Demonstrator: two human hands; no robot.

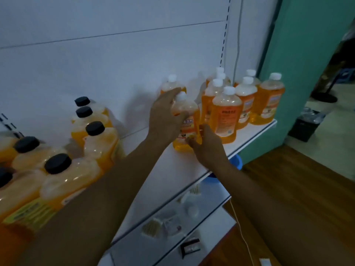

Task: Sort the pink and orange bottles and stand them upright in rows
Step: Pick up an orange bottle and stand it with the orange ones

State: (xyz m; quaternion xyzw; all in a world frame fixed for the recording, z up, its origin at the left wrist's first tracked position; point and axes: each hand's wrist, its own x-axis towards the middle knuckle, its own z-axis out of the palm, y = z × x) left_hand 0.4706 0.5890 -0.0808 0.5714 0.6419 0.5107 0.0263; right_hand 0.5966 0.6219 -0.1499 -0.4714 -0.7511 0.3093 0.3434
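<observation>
Both hands grip 1 upright white-capped orange plastic bottle (187,123): left hand (165,116) curled on shoulder, right hand (206,144) pinching base; row just right.

Head camera looks down, close over shelf (240,143).

Both hands (165,116) hold an upright orange bottle (189,123) on the shelf (249,133).

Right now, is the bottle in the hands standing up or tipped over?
Standing up. The held bottle has its white cap on top and its base on the shelf, both hands around it.
</observation>
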